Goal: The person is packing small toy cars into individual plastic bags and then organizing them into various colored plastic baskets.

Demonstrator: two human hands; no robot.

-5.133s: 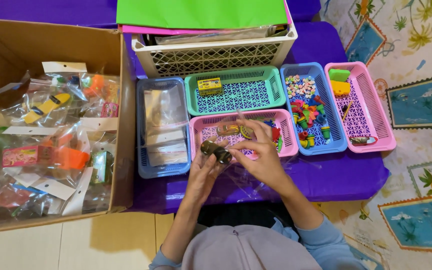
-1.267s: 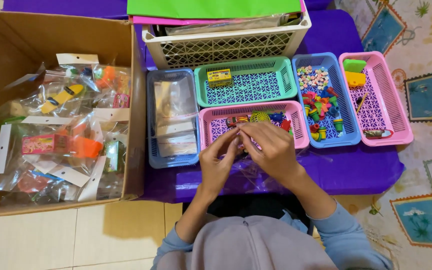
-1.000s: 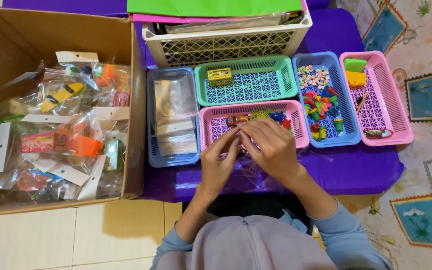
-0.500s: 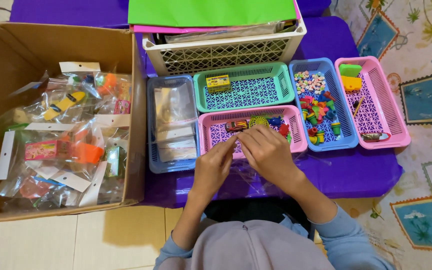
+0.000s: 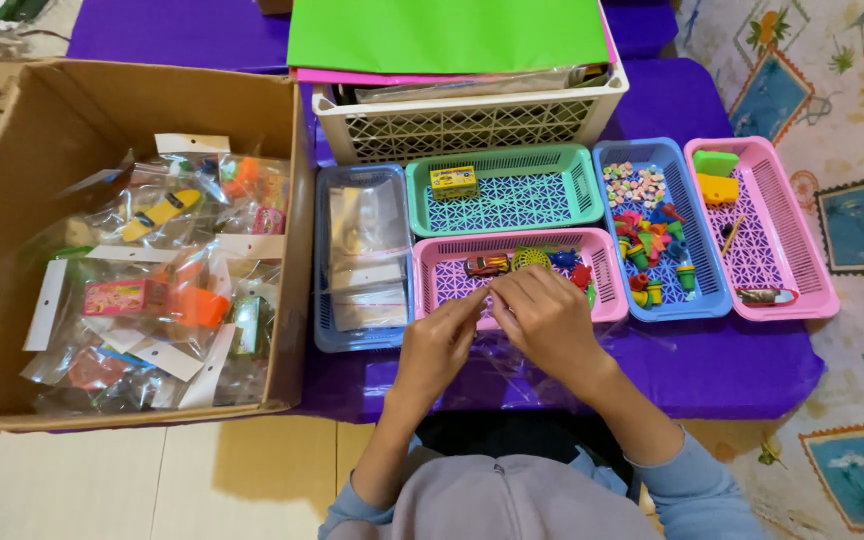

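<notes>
My left hand (image 5: 442, 340) and my right hand (image 5: 549, 318) meet fingertip to fingertip at the near edge of a pink basket (image 5: 442, 290). Both pinch the top of a clear plastic bag (image 5: 512, 372) that lies crumpled on the purple cloth (image 5: 732, 365) under my wrists. What is inside the bag I cannot tell. In the pink basket, just beyond my fingers, lie a small red toy car (image 5: 487, 265), a green round toy (image 5: 530, 258) and a blue toy (image 5: 564, 258).
An open cardboard box (image 5: 12, 330) of bagged toys stands at left. A blue basket (image 5: 324, 330) holds packets; a green basket (image 5: 562, 215) holds a yellow box (image 5: 453, 182). A blue basket (image 5: 707, 300) with small colourful pieces and a pink basket (image 5: 802, 270) are at right. Behind is a white crate (image 5: 472, 125) under green paper (image 5: 447, 35).
Five seconds ago my hands held a dark toy over the pink basket. Now that toy is out of my hands, and my fingertips pinch together at the basket's near edge.
</notes>
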